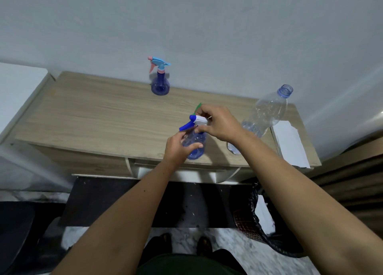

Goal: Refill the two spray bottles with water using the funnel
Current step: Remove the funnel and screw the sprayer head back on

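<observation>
Both hands' grip closes on one spray bottle [194, 144] — left hand [178, 150] body, right hand [219, 123] trigger head; second spray bottle [160, 81] apart.

Translucent blue bottle [194, 148] with blue-white sprayer [193, 122]; farther bottle [160, 85] pink-and-light-blue topped; possibly green funnel [198, 107].

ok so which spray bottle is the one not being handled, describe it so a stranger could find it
Start at the light wood-grain table against the pale wall. At its far edge, touching no hand, stands the small round blue plastic spray bottle. Its light blue head with pink nozzle and trigger sets it apart from the nearer bottle with the white and dark blue head, which both hands hold.
</observation>
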A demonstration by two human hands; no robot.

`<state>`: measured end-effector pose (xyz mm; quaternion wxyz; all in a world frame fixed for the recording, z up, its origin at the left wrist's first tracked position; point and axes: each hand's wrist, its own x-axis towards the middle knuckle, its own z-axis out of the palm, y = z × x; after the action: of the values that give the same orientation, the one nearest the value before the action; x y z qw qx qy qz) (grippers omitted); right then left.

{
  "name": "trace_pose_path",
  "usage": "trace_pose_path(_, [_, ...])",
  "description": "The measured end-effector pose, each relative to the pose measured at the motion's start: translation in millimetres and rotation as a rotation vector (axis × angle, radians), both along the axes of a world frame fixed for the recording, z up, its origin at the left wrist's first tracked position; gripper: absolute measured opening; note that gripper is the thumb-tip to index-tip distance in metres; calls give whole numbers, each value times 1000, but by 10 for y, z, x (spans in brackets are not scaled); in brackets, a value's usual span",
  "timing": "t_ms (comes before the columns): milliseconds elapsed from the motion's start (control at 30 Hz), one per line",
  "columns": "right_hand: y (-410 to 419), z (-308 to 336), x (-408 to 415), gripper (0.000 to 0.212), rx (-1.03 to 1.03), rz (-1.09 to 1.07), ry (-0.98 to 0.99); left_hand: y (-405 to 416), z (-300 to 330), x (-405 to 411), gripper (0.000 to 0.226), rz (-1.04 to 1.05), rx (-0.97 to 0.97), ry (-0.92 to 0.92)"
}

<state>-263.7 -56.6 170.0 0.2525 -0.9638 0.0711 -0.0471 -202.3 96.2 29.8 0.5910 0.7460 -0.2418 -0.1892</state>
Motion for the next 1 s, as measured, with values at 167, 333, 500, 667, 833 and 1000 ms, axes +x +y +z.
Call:
trace_pose_path(167, [-79,50,-47,29,-79,78,75,10,34,-7,65,-22,-30,23])
trace_pose_path(333, [-96,20,-54,32,-110,119,77,10,35,-12,63,-32,-61,34])
trace_pose_path(500, [-113,-73,-52,35,-136,163,74,3,11,-22,65,-20,-66,32])
trace_pose_path(667, [-129,-113,-50,18,-165,158,114,10,24,-49,62,-16,-69,18])
trace_pose_path(833, [-174,-102,-17,19,-176,206,119,9,22,-66,59,-1,-72,-23])
trace_pose_path(1000, [-191,-49,-7,36,-142,252,63,-2,13,-100,62,25,-89,-3])
